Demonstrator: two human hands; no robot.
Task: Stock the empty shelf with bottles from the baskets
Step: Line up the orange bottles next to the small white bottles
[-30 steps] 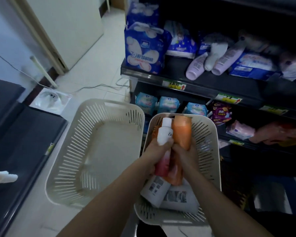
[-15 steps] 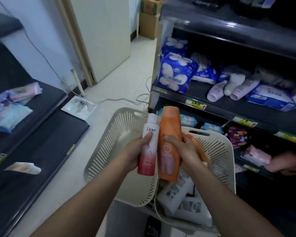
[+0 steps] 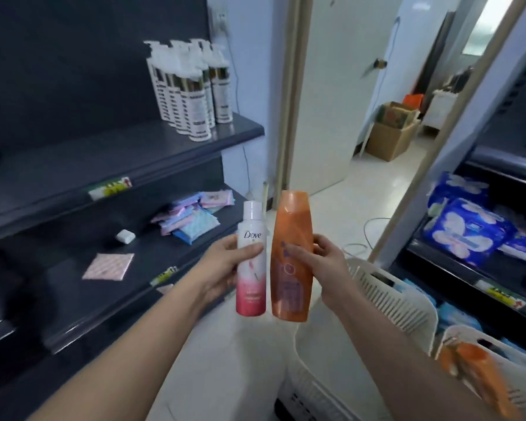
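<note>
My left hand (image 3: 225,265) grips a white-and-pink Dove bottle (image 3: 251,268), held upright. Beside it, my right hand (image 3: 328,265) grips a taller orange bottle (image 3: 290,262), also upright, the two bottles almost touching. Both hang in the air over the floor, level with the dark shelves on the left. The upper dark shelf (image 3: 73,165) is mostly bare, with several white pump bottles (image 3: 192,86) standing at its far right end. Two cream baskets sit low on the right: the near one (image 3: 386,296) and a second (image 3: 498,354) holding another orange bottle (image 3: 474,369).
The lower left shelf (image 3: 104,287) carries flat sachet packs (image 3: 189,220), a small white block and a pink pack. Right-hand shelving holds blue wrapped packs (image 3: 465,229). A white door, a cardboard box (image 3: 392,132) and a cable on the tiled floor lie ahead.
Both hands lifted the two bottles out of the basket and up. The view swung left, from the right-hand shelves and baskets to the dark shelves on the left.
</note>
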